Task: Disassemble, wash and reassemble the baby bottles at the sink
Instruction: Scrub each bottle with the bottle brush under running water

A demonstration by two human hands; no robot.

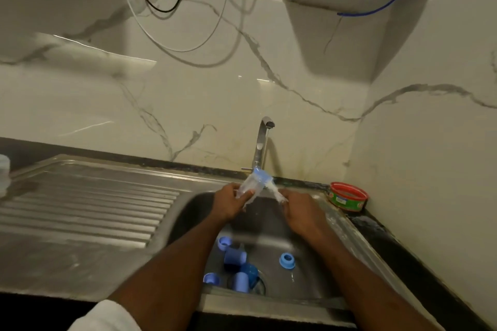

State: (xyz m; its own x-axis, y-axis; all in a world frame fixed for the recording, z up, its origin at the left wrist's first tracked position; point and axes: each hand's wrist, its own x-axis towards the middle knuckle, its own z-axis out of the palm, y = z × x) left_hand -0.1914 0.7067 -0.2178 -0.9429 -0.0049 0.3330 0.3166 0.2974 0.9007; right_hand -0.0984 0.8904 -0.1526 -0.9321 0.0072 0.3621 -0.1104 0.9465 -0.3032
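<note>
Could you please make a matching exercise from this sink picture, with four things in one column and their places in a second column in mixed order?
Things:
1. clear bottle
2. red-rimmed tub
3. blue ring
4. tap

Places:
A. on the counter in the right corner
B. behind the basin, against the marble wall
C. in the left hand, under the running water
D. on the bottom of the sink basin

Pairs: 1-C, 2-A, 3-D, 4-B
</note>
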